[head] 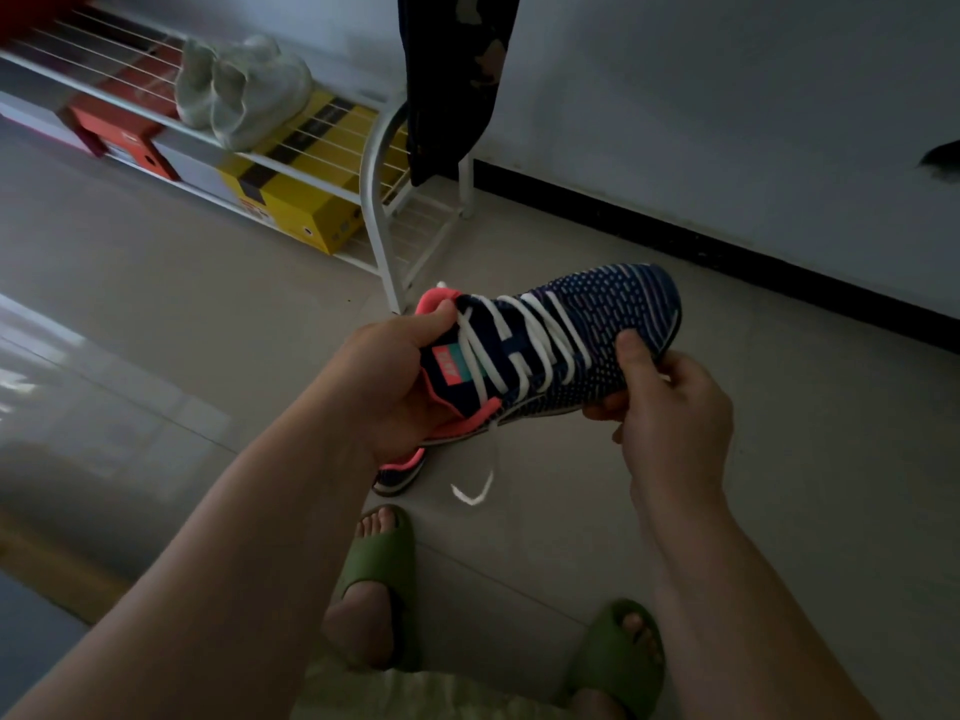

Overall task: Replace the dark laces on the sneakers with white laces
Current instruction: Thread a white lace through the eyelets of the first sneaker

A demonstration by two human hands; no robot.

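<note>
Head view, looking down: the left hand grips the heel end of a navy knit sneaker with a coral-pink collar, fingers curled round the collar and the thumb pressing at the top of the tongue. The right hand holds the toe end, thumb laid on the patterned upper and the other fingers curled under the sole. Between the two hands the sneaker is lifted off the floor, toe pointing up and to the right. A flat white lace runs in crossings over the tongue, and one loose end of it dangles below the shoe, blurred.

Just beneath the left hand, a second navy and pink sneaker lies on the pale tiled floor, mostly hidden. Lower down, the person's feet wear green slide sandals.

Farther off at upper left stands a white wire shoe rack with a pair of pale sneakers on its top shelf and a yellow shoe box and red boxes beneath. Dark patterned cloth hangs by the grey wall.
</note>
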